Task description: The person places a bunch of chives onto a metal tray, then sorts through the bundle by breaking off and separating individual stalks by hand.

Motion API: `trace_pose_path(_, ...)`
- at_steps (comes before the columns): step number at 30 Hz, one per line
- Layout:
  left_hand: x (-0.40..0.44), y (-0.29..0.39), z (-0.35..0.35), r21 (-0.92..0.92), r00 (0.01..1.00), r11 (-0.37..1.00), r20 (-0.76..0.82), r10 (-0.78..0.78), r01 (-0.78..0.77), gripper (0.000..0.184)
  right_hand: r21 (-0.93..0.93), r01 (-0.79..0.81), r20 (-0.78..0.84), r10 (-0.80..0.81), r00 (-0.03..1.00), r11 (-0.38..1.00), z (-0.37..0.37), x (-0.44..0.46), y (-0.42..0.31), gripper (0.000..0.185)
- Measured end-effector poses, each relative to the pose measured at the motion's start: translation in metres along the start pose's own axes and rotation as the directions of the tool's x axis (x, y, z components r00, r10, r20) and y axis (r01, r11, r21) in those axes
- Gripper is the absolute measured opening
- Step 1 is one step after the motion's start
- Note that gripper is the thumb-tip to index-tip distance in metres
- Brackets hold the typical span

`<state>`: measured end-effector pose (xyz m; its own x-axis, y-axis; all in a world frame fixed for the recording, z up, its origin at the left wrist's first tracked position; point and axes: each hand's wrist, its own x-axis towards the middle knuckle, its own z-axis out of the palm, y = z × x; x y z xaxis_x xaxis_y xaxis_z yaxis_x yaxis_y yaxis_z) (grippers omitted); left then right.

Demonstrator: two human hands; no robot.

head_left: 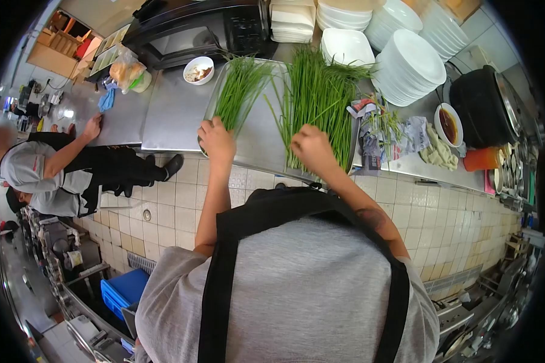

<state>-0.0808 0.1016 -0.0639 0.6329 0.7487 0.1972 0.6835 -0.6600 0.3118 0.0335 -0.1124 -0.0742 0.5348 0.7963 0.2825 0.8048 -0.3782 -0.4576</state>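
A metal tray (277, 115) on the counter holds long green chives in two groups. My left hand (217, 142) is closed around the lower ends of the smaller bunch of chives (239, 91) on the tray's left side. Over the lower part of the larger pile of chives (321, 97), my right hand (313, 148) has its fingers curled together. What those fingers pinch, if anything, is too small to make out. A few loose stalks lie between the two groups.
Behind the tray are a black microwave (194, 30), a small bowl (198, 71) and stacked white plates (410, 66). Newspaper with trimmings (381, 127), a cloth (438, 150) and a bowl of dark sauce (449, 125) lie right. Another person (42, 163) stands left.
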Motion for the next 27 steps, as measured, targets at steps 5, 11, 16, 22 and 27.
trace_pose_path(5, -0.014, 0.007, -0.002, -0.127, 0.998, 0.99, 0.012, 0.064, -0.062, 0.041, -0.327, 0.046, 0.094, -0.016, 0.995, 0.944, 0.032, 0.006, -0.015, 0.02)
trace_pose_path(11, -0.024, -0.003, 0.013, -0.476, 0.932, 0.879, 0.333, 0.141, 0.038, 0.036, -0.269, -0.123, 0.07, 0.147, 0.987, 0.955, 0.041, 0.01, -0.01, 0.02)
trace_pose_path(16, -0.038, 0.013, 0.035, -0.693, 0.678, 0.409, 0.705, 0.209, 0.594, 0.038, 0.394, -0.349, 0.121, 0.329, 0.937, 0.85, 0.009, 0.019, -0.015, 0.015)
trace_pose_path(22, -0.043, 0.048, 0.03, -0.448, 0.505, -0.234, 0.735, 0.453, 0.863, 0.035, 0.894, -0.417, 0.353, 0.313, 0.882, 0.166, -0.033, 0.012, -0.036, 0.012)
trace_pose_path(27, -0.035, 0.06, 0.012, -0.574, 0.624, -0.254, 0.663, 0.415, 0.779, 0.026, 0.895, -0.364, 0.291, 0.283, 0.914, 0.258, -0.033, -0.005, -0.036, 0.01)
